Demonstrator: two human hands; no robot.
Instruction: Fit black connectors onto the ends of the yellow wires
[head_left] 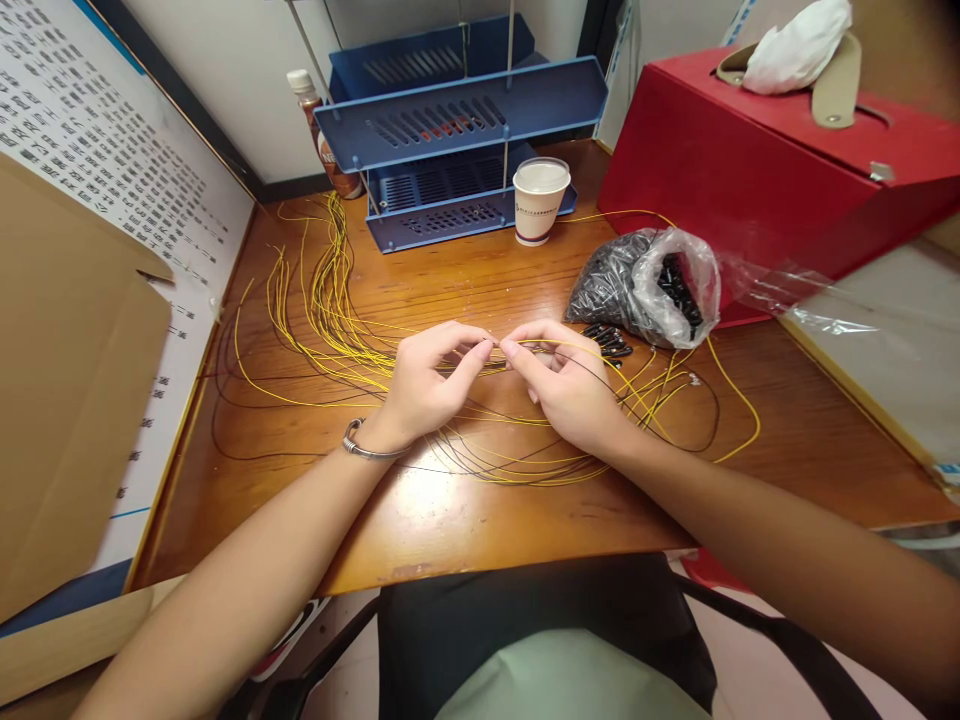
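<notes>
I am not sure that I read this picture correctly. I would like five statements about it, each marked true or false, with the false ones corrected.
1. The left hand and the right hand both pinch thin wire. True.
2. The bracelet is on the right wrist. False: the bracelet is on the left wrist.
3. The white cup stands in front of the blue rack. True.
4. The plastic bag is tied shut. False: its mouth is open, and black pieces show inside.
5. The red box is to the right of the white cup. True.
</notes>
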